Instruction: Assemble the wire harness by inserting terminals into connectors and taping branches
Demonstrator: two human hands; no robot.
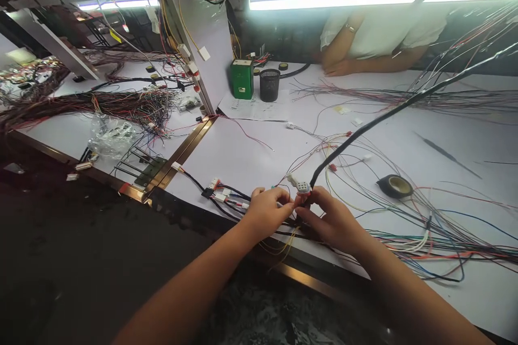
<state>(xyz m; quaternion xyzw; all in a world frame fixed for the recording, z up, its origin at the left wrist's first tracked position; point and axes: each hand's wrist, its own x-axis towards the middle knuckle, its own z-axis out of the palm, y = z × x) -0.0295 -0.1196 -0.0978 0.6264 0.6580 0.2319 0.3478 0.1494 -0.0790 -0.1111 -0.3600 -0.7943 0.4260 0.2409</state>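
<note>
1. Right hand [334, 221]: fingers pinched shut on the white connector [301, 185], thumb and forefinger holding it at the top of the hand, cavity face up toward the camera.
2. Left hand [267, 210]: fingers curled closed, fingertips against the connector's 9 o'clock side, pinching thin wires [283, 245] that feed into it. Exactly which wire it holds, I can't tell.
3. Connector sits just above the near edge of the white bench [404, 135], between both hands.
4. Black sleeved cable [404, 103] runs from the connector toward 1–2 o'clock, lifted clear of the bench.
5. Small white plugs with red and black leads [226, 194] lie just beside the left hand at 9 o'clock.
6. Roll of black tape [395, 186] lies flat at 3 o'clock of the connector, apart from the hands.
7. Loose coloured wire fan [445, 242] spreads at 3–4 o'clock of the right hand.
8. At 11–12 o'clock, well apart: green box [242, 79] and black mesh cup [269, 84], side by side.
9. Another person's forearms [360, 62] rest on the far bench edge at 1 o'clock.
</note>
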